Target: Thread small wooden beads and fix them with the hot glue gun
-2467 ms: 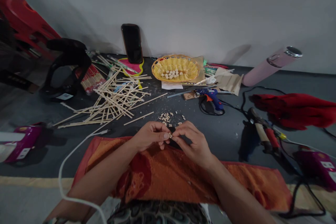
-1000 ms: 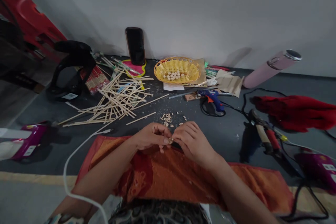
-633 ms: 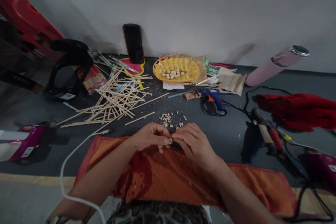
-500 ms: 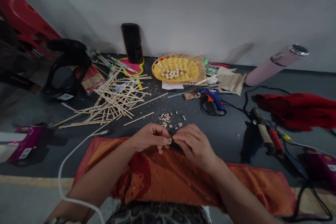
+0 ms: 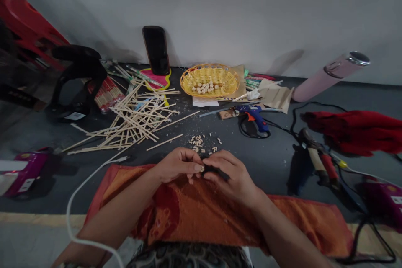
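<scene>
The left hand (image 5: 176, 166) pinches a small pale piece (image 5: 201, 168); the right hand (image 5: 235, 176) has since parted its fingertips.

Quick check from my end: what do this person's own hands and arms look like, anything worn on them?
The left hand and right hand wear no visible gloves or rings. The left forearm and right forearm look bare; a sliver of patterned cloth at the bottom left edge may be a sleeve.
</scene>
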The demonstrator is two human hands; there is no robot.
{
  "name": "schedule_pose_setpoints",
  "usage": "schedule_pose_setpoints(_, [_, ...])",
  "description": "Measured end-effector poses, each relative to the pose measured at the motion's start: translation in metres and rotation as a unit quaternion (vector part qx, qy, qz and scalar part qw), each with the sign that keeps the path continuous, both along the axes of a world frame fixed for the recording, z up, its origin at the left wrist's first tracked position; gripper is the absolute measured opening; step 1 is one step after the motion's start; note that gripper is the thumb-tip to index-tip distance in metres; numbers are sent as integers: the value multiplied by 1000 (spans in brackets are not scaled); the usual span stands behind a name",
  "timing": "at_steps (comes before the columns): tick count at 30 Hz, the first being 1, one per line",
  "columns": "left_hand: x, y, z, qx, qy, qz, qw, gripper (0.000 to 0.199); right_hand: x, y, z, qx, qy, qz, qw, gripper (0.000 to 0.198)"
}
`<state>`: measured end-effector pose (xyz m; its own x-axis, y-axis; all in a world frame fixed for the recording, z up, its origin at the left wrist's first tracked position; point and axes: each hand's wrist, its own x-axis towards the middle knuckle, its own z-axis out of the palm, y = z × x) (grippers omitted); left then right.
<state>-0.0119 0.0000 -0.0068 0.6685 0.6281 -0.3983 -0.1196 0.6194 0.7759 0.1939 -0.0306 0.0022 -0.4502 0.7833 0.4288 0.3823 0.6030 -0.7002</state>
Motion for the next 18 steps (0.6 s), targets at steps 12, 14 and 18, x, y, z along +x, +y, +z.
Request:
schedule_pose_setpoints(12, [4,-2,-8,5,-7,18,1000,25,-6,-1,-10,13,22,-52,998,26])
schedule_pose_setpoints(14, [6,-3,-9,16,3,35,999,25,-6,-1,-11,24,12,-65,997,25])
schedule_pose_setpoints(18, [8,-5,-8,40,29,52,997,25,-6,-1,-13,38,0,-70,997,26])
